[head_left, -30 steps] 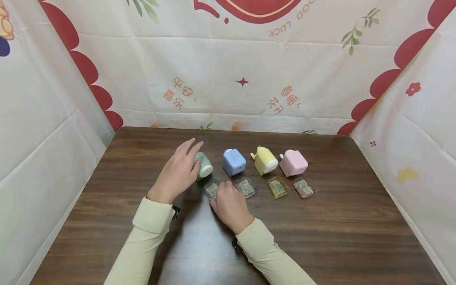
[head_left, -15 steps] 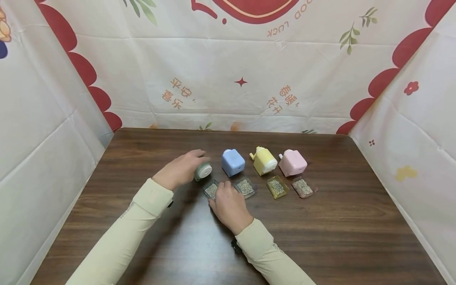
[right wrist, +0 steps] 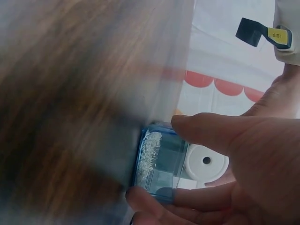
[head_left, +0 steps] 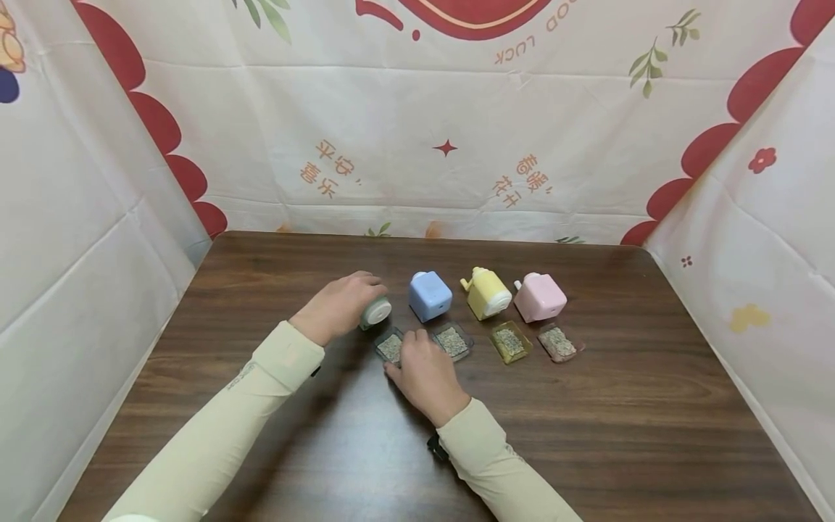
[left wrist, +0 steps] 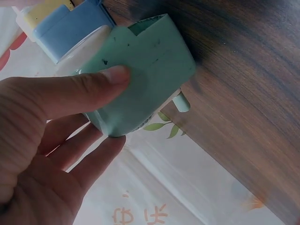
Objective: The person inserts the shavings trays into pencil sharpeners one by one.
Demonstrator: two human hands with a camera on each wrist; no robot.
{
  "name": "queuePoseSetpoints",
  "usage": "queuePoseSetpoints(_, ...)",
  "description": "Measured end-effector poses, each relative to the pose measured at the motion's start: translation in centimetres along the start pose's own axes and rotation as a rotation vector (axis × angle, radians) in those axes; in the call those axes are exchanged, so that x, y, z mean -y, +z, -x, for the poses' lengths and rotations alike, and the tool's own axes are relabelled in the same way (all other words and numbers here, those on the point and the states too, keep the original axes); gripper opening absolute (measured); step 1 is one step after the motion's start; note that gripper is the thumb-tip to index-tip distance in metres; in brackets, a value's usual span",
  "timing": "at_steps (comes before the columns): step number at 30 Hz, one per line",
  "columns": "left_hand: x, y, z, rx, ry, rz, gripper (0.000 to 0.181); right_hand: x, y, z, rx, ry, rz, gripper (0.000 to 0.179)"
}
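Observation:
My left hand grips a green crank pencil sharpener, thumb on one side and fingers beneath it in the left wrist view. An open slot shows at one end of its body. Its white front faces me in the head view. Between thumb and fingers, my right hand pinches a clear bluish shavings tray at its edges. Pale shavings lie inside that tray, which rests low at the table just in front of the green sharpener.
Blue, yellow and pink pencil sharpeners stand in a row to the right. In front of them lie a grey tray, a yellowish tray and a pinkish tray, each with shavings. A printed cloth hangs behind the table.
My left hand has gone from spread fingers beside the green pencil sharpener to gripping it from above. The right hand has stayed at the tray.

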State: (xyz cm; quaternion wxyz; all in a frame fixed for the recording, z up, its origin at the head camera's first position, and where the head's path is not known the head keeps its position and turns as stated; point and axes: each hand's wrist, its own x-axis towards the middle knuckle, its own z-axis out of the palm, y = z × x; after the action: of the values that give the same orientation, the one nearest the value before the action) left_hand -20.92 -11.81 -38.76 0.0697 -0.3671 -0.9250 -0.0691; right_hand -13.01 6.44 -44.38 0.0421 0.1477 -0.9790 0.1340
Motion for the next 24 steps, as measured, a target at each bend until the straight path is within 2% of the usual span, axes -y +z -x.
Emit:
queuePoseSetpoints(4, 0.1, -0.1, -0.2, 0.014, -0.003, -0.01, 0.039, -0.1, 0.1, -0.5, 0.006, 0.009, -0.022, 0.047)
queuePoseSetpoints(12, -0.2, -0.5, -0.9, 0.064, -0.023, -0.054, 0.035, -0.2, 0.2, -1.8, -0.039, 0.009, -0.03, 0.051)
queuePoseSetpoints(17, -0.4, -0.6, -1.2, 0.088, -0.019, -0.092, 0.038, -0.1, 0.2, -2.3, -0.027, 0.027, -0.036, 0.053)
queuePoseSetpoints(24, -0.5, -0.6, -1.2, 0.107, -0.04, -0.095, 0.039, 0.3, 0.5, -2.7, -0.027, 0.034, -0.043, 0.053)
